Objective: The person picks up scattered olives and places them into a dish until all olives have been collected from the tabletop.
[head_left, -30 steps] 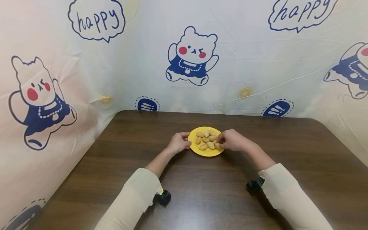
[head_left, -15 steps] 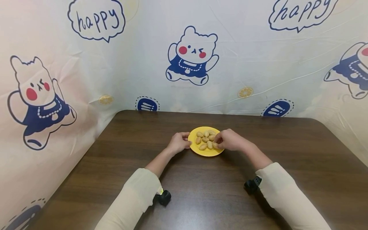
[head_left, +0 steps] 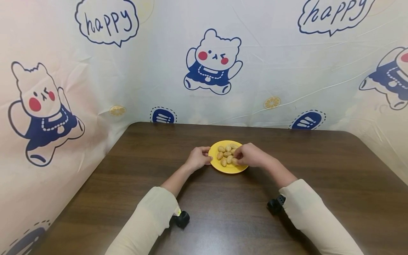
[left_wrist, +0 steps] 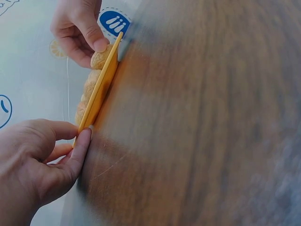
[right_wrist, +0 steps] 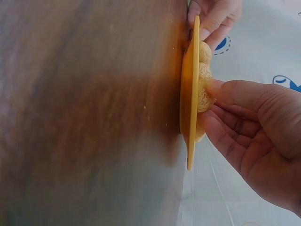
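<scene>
A round yellow plate [head_left: 231, 169] lies on the table with several tan, wrinkled walnuts [head_left: 224, 162] bunched on it. My left hand [head_left: 197, 158] pinches the plate's left rim, its thumb showing at the near side in the left wrist view. From the right, my right hand [head_left: 251, 155] reaches over the plate and pinches a walnut [right_wrist: 205, 96] between thumb and fingers. That walnut stays low, close over the plate's surface. Some walnuts behind it are partly hidden by the right hand in the head view.
The dark brown wooden table [head_left: 204, 212] spreads all around the plate. Behind it hangs a pale cloth [head_left: 153, 71] with cartoon bears and "happy" lettering. A small black camera [head_left: 182, 219] sits at the left cuff, another black camera [head_left: 275, 205] at the right one.
My right hand has moved left across the plate, bringing its walnut along. The neighbouring walnuts have shifted left, and the nearest one has turned. The left hand and plate have not moved.
</scene>
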The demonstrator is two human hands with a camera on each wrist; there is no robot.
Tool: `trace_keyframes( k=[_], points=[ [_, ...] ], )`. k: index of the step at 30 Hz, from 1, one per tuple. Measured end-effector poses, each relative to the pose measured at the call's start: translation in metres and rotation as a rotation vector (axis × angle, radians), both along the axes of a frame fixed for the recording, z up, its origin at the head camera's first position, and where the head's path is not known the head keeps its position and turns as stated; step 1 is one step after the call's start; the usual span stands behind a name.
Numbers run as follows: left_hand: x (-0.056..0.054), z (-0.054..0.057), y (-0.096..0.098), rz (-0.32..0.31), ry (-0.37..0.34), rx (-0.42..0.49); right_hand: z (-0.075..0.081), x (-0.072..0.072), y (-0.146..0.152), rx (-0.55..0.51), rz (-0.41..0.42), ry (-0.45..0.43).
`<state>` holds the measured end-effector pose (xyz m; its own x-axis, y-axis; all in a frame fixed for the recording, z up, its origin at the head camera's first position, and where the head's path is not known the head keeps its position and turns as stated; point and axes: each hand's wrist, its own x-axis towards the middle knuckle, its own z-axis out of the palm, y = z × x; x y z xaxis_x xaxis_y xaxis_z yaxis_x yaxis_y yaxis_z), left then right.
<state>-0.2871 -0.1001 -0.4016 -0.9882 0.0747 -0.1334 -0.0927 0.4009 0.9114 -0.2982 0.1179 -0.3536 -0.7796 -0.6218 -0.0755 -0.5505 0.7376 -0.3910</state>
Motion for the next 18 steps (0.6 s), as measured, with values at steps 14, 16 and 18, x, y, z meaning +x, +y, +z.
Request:
trace_keyframes(
  k=[14,16,18],
  points=[
    [0.0005,0.0016,0.0000,0.000,-0.001,-0.004,0.0010,0.0043,-0.0027,0.019,0.004,0.009],
    [0.0004,0.0015,0.0001,0.003,-0.005,-0.003,0.0009,0.0041,-0.0028,0.025,-0.001,0.001],
    [0.0003,0.0012,0.0001,0.006,-0.007,-0.003,0.0007,0.0038,-0.0027,0.029,-0.003,-0.002]
  ],
)
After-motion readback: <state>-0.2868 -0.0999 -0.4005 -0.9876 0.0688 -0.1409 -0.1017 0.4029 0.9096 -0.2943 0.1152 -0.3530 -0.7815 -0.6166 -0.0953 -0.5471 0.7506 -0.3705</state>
